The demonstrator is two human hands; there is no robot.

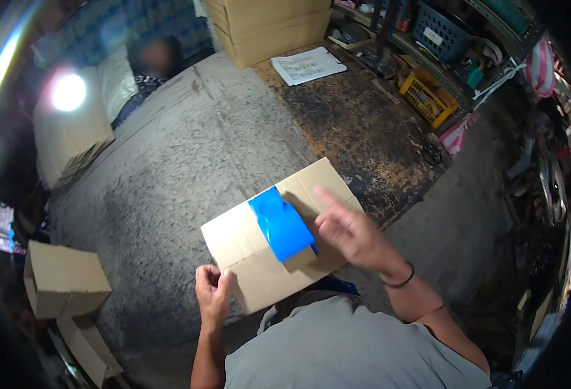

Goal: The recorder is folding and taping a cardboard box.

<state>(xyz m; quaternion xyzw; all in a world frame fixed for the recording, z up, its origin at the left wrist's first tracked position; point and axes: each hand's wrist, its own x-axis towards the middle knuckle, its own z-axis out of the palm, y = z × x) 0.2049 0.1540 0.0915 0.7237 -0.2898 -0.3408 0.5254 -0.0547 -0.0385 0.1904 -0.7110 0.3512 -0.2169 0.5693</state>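
Note:
A flat, creased piece of brown cardboard [249,288] lies tilted on the near part of the work surface, in front of my body. Across its middle is a glossy blue sheet [285,230], curved and slightly wrinkled, with its lower edge standing off the cardboard. My left hand [213,288] is closed at the cardboard's left edge, thumb against curled fingers; whether anything is pinched there is hidden. Over the cardboard's right part, just beside the blue sheet, hovers my right hand [350,236]. Its index finger is stretched out and blurred, the others loosely bent, with nothing visible in them.
Stacked flat cardboard [71,136] lies at the far left, near a person [159,61]. An opened carton [71,282] stands at the near left. Large cartons [272,29] and papers [308,66] occupy the back. A shelf at right holds a yellow crate [428,97] and a dark basket [441,32].

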